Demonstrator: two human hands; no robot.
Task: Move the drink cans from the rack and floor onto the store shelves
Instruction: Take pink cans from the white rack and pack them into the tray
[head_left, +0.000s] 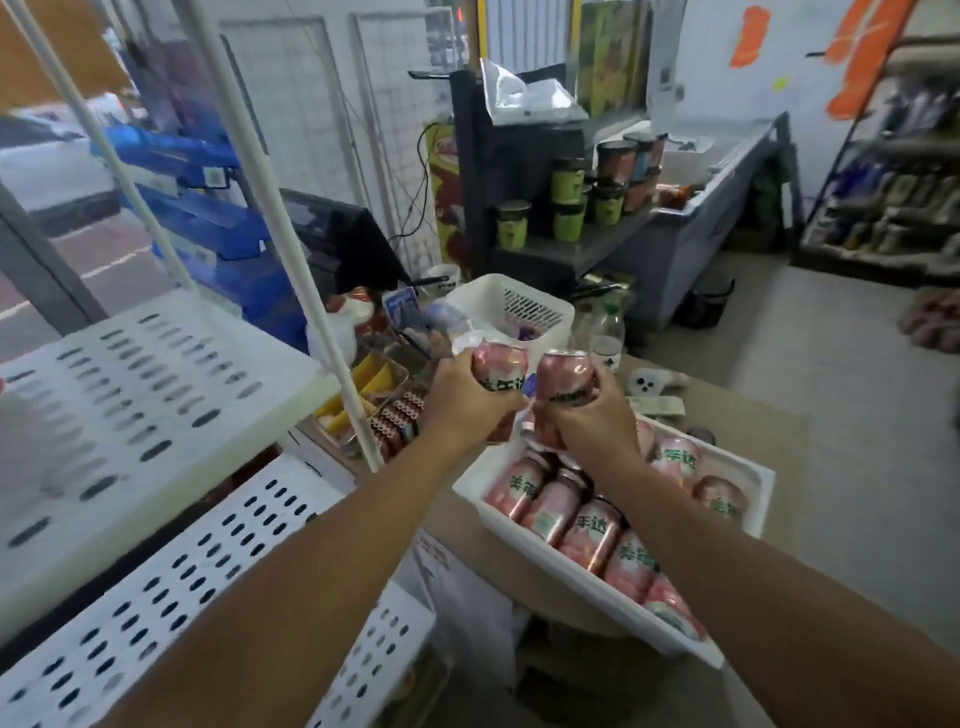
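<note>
Both my hands hold pink drink cans above a white tray (587, 571). My left hand (462, 400) grips one pink can (501, 366), held upright. My right hand (592, 418) grips a second pink can (563, 382) just to its right, almost touching the first. Several more pink cans (582, 525) lie on their sides in the tray below my right forearm. White perforated shelves (140, 395) stand at the left, a lower one (171, 587) beneath.
White shelf uprights (291, 228) rise just left of my left hand. A white basket (511, 304), a bottle (607, 332) and snack boxes (397, 421) crowd the counter behind. A dark stand with green cups (566, 208) is farther back. Open floor lies at the right.
</note>
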